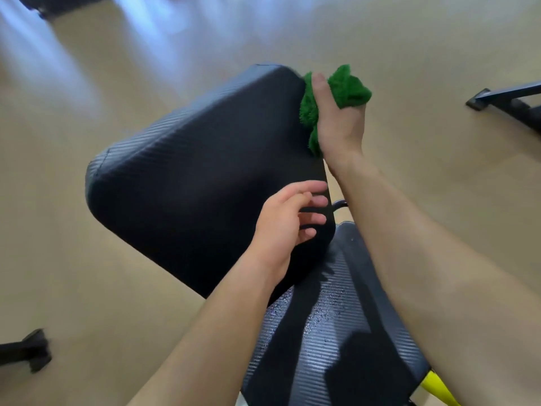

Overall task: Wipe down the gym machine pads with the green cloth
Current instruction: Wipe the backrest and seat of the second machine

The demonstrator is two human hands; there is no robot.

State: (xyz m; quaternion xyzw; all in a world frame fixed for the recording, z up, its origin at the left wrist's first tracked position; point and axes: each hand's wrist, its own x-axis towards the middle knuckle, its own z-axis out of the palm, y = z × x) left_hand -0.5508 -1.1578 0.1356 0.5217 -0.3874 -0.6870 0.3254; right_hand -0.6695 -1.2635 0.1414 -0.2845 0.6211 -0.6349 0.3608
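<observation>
A large black ribbed pad (190, 171) fills the middle of the head view, tilted up. My right hand (339, 118) grips the bunched green cloth (349, 87) and presses it against the pad's far right edge. My left hand (288, 222) hovers at the pad's near right corner with its fingers spread and nothing in it. A second black ribbed pad (330, 341), speckled with droplets, lies below and nearer to me, partly under my forearms.
Tan floor (87, 273) surrounds the machine. A black machine foot (32, 351) sits at the lower left and a black frame bar (509, 99) at the right edge. A yellow frame part (437, 389) shows at the bottom right.
</observation>
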